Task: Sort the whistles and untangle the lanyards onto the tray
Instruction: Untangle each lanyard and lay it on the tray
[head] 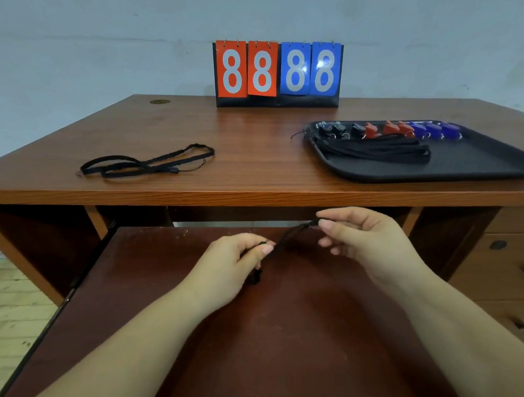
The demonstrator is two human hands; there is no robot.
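Black tray [455, 168] holding sorted whistles [388, 129], bundled lanyards [377, 151]

scoreboard [279, 73] top centre at desk [220, 133] rear, loose lanyard [148, 162] mid-left, tray [437, 169] w/ whistles [391, 129] right

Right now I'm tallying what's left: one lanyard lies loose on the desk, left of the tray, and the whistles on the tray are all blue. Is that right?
Not quite. The head view shows the whistles on the tray in three colours: black, red and blue. One lanyard does lie on the desk, left of the tray.
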